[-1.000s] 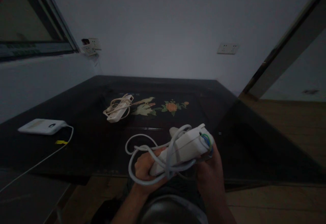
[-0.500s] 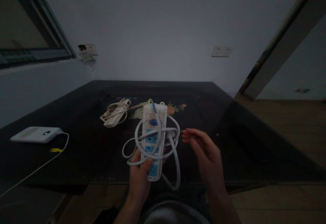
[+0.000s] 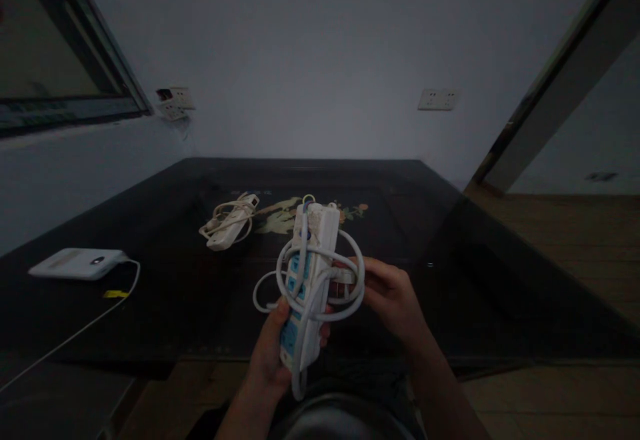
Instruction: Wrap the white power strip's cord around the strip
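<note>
My left hand point(image 3: 273, 343) is closed around the lower end of a white power strip point(image 3: 327, 227) with blue sockets, thumb on the socket side. The strip is tilted, its face turned partly to the left, above the front of the table. A thick white power cord point(image 3: 299, 377) loops around it, and bare coloured wires show at its top end. The cord's plug point(image 3: 343, 275) sits at the right side inside the loops. At that side, my right hand point(image 3: 393, 293) has its fingers closed at the cord loop beside the plug; the fingertips are partly hidden.
A second, smaller power strip point(image 3: 227, 230) wrapped in its cord lies farther back on the black table point(image 3: 400, 207). To the left rests a white device point(image 3: 75, 264) with a thin cable and a yellow tag point(image 3: 116, 294). Wall sockets point(image 3: 439, 99) are behind.
My right hand has moved left to the cord loop beside the plug. The power strip has turned and shifted slightly right in my left hand, and a cord loop now hangs over its front.
</note>
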A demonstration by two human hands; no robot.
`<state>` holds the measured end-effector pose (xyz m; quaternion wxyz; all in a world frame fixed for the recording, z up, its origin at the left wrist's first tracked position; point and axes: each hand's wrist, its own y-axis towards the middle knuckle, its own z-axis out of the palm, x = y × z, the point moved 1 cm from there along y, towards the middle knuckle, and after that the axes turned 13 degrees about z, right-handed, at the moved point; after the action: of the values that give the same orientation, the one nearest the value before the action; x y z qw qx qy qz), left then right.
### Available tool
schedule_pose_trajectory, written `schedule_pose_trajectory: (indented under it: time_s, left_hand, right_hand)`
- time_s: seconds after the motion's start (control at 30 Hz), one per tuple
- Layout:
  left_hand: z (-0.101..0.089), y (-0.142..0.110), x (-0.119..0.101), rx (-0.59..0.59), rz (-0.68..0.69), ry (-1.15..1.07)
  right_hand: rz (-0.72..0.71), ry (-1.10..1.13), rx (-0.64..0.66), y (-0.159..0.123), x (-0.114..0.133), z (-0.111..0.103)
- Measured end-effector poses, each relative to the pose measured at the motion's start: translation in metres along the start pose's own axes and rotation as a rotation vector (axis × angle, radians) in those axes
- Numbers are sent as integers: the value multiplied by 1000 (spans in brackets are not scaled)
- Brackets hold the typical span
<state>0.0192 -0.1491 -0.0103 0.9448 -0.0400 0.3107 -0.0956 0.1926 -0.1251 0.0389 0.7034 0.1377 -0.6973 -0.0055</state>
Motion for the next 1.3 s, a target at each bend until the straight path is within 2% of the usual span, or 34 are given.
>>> schedule_pose_trajectory:
  time_s: [0.17, 0.27, 0.37, 0.47, 0.57, 0.67, 0.77, 0.87, 1.1, 1.2, 1.3]
  left_hand:
    - [-27, -4, -3, 70, -82, -41]
    - [-38, -5, -9, 54, -32, -60]
    - [-32, -3, -20, 33, 83, -58]
    - [-20, -1, -30, -17, 155, -23]
    - [-15, 1, -32, -77, 221, 48]
    - [-17, 2, -26, -60, 256, 182]
    - [-21, 4, -18, -17, 238, 269]
    - [-24, 6, -11, -25, 213, 275]
    - [-27, 11, -13, -105, 296, 331]
    - [-34, 14, -22, -153, 328, 386]
    - [-45, 18, -35, -207, 321, 447]
  right_hand:
    - [30, -29, -187, 0, 4, -18]
    - [83, -94, -152, -3, 0, -31]
    - [154, -117, -132, -12, -8, -45]
    - [204, -173, -185, -24, -13, -65]
    - [290, -300, -253, -38, -12, -94]
    - [370, -449, -288, -53, -7, -132]
    - [432, -619, -251, -65, -2, -171]
    - [462, -714, -203, -73, -1, -197]
    - [681, -565, -140, -82, -5, -211]
    - [794, -478, -138, -85, -7, -215]
    - [890, -429, -76, -82, -15, -215]
